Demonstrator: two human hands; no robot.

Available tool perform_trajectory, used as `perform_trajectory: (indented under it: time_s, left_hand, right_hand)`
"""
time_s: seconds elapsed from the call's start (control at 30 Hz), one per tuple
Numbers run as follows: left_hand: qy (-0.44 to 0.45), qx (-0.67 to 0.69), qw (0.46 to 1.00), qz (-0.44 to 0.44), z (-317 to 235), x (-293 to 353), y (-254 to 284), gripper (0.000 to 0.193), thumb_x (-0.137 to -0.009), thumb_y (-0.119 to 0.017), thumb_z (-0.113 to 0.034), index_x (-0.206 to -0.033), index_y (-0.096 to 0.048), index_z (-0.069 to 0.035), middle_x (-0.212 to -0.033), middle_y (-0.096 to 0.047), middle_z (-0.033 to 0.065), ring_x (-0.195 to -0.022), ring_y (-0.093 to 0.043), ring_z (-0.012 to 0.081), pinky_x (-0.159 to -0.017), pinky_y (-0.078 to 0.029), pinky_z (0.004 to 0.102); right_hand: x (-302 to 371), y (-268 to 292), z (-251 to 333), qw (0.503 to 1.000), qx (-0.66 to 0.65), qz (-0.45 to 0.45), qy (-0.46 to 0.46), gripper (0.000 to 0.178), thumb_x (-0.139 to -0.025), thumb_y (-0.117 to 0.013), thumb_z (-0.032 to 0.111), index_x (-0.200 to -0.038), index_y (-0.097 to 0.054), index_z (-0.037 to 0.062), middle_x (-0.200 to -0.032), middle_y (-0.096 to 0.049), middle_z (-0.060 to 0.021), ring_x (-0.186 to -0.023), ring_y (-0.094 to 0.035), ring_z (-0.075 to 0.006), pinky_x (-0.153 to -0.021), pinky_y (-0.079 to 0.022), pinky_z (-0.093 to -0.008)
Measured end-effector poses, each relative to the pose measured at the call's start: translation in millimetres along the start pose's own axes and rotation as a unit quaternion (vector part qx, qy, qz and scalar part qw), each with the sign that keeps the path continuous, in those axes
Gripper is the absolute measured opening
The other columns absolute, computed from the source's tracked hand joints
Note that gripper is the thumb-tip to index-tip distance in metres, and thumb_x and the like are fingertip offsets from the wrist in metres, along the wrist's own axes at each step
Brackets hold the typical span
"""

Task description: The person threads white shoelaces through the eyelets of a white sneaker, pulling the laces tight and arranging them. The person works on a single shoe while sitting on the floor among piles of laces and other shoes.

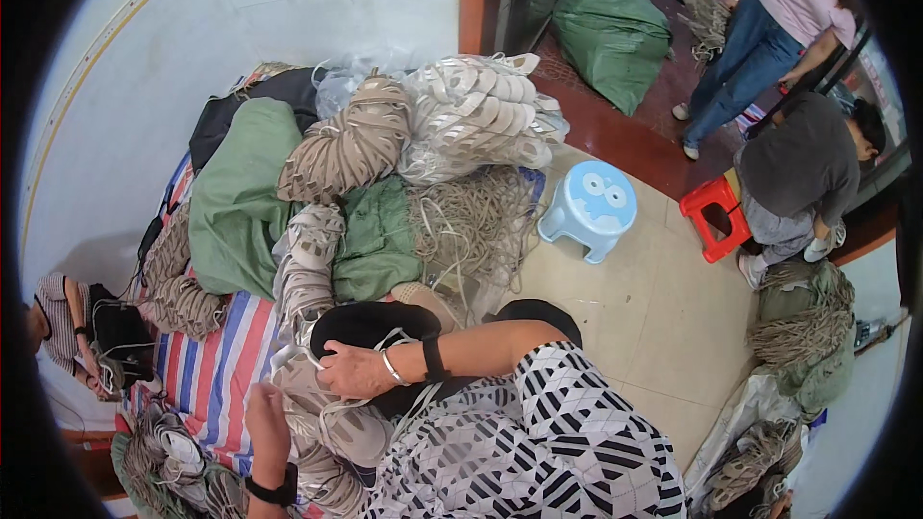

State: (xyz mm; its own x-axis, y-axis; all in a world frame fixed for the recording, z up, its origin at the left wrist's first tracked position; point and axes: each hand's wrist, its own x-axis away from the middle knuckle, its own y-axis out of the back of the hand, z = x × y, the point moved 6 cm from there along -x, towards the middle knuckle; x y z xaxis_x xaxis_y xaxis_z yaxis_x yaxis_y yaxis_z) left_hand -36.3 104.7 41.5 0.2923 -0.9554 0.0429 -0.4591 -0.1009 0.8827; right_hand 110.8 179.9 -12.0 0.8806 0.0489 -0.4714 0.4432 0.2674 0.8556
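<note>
Striped sheet (216,365): green sack (240,202), shoe-upper bundle (187,308). Tiled floor (654,317): blue stool (601,207), red stool (726,244).

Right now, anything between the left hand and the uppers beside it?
Nothing visible between them: the left hand is right beside the uppers. Only a loose lace lies across one.

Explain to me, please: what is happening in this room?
The wearer's right hand pinches a white lace above a beige shoe upper; the left hand is raised nearby, its grip unclear. More uppers lie piled ahead, with tangled cords beside the blue stool. At right, one person sits bent over and another stands near a green sack.
</note>
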Motion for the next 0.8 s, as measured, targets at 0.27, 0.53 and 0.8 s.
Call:
perform_trajectory:
  time_s: [0.27,0.53,0.8]
  left_hand:
    - [0.010,0.099,0.988,-0.120,-17,27,5,0.007,-0.092,-0.046,-0.005,-0.090,-0.045,0.002,-0.080,-0.048,0.0127,-0.074,-0.048,0.0235,-0.070,-0.041,0.0330]
    - [0.119,0.411,0.893,-0.139,28,35,-38,0.013,-0.098,-0.042,-0.015,-0.094,-0.044,-0.003,-0.077,-0.050,0.0059,-0.061,-0.051,0.0117,-0.057,-0.047,0.0261]
    - [0.150,0.486,0.833,-0.216,33,47,-47,0.015,-0.098,-0.043,-0.017,-0.093,-0.045,-0.003,-0.076,-0.052,0.0046,-0.060,-0.053,0.0097,-0.056,-0.048,0.0245]
  right_hand:
    - [-42,-35,22,0.786,-0.529,0.042,-0.317,0.020,-0.083,-0.054,0.013,-0.093,-0.058,-0.0041,-0.071,-0.063,-0.0169,-0.057,-0.064,-0.0270,-0.054,-0.051,-0.0394]
    - [-34,1,-51,0.673,-0.636,0.230,-0.300,0.032,-0.083,-0.059,0.016,-0.107,-0.057,-0.0049,-0.073,-0.065,-0.0135,-0.053,-0.063,-0.0203,-0.048,-0.051,-0.0307]
    - [-45,63,-218,0.762,-0.451,0.201,-0.419,0.027,-0.090,-0.050,0.021,-0.100,-0.064,-0.0002,-0.081,-0.071,-0.0106,-0.051,-0.061,-0.0118,-0.048,-0.046,-0.0244]
